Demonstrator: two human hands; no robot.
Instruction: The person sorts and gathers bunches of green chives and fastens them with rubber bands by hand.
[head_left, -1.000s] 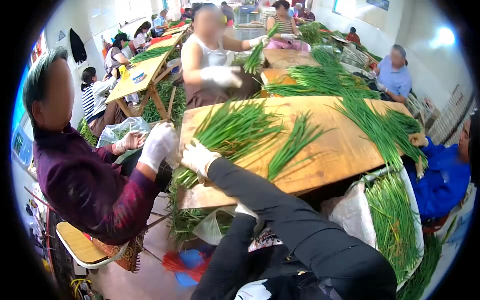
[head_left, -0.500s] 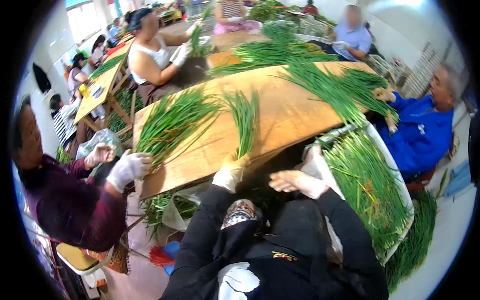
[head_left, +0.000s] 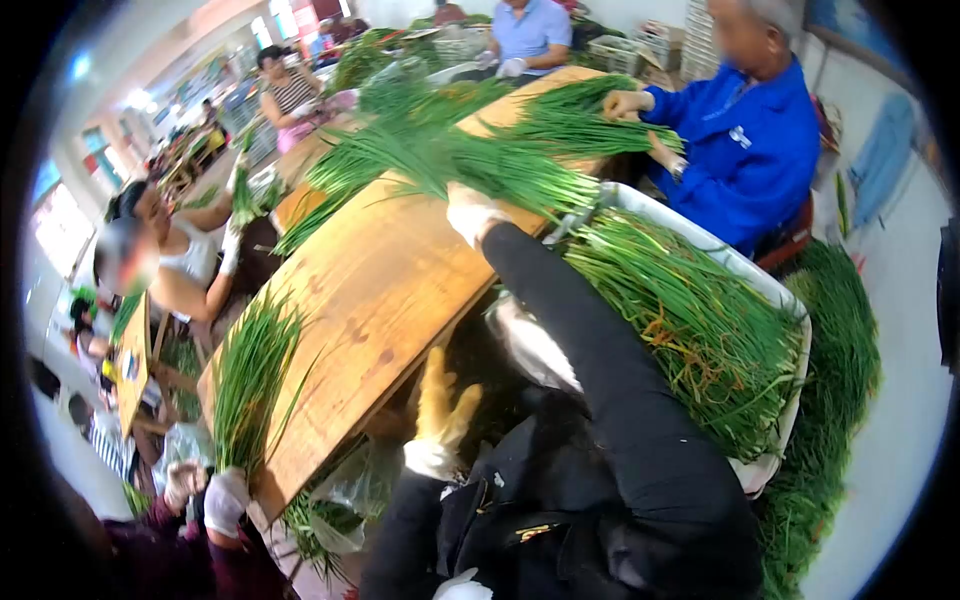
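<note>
My right hand [head_left: 470,212], in a white glove, reaches forward across the table. Its fingers close on a bunch of chives [head_left: 425,160], smeared by motion, and the leaves partly cover the fingertips. The bunch overlaps a larger pile of chives [head_left: 535,175] whose pale stems point right. My left hand [head_left: 440,410], gloved in stained yellow and white, is off the table's front edge with fingers spread and nothing in them. Beside my right forearm, a white crate [head_left: 790,300] is filled with chives lying in a thick layer.
The wooden table [head_left: 340,320] runs diagonally ahead. At its left end a co-worker's gloved hand [head_left: 226,500] touches another bunch of chives [head_left: 250,380]. A person in blue [head_left: 740,150] handles chives at the right. More chives [head_left: 830,400] lie on the floor beyond the crate.
My left hand has let go of its bunch of chives and drawn back off the table. My right hand has stretched forward to the pile. The view has turned right.
</note>
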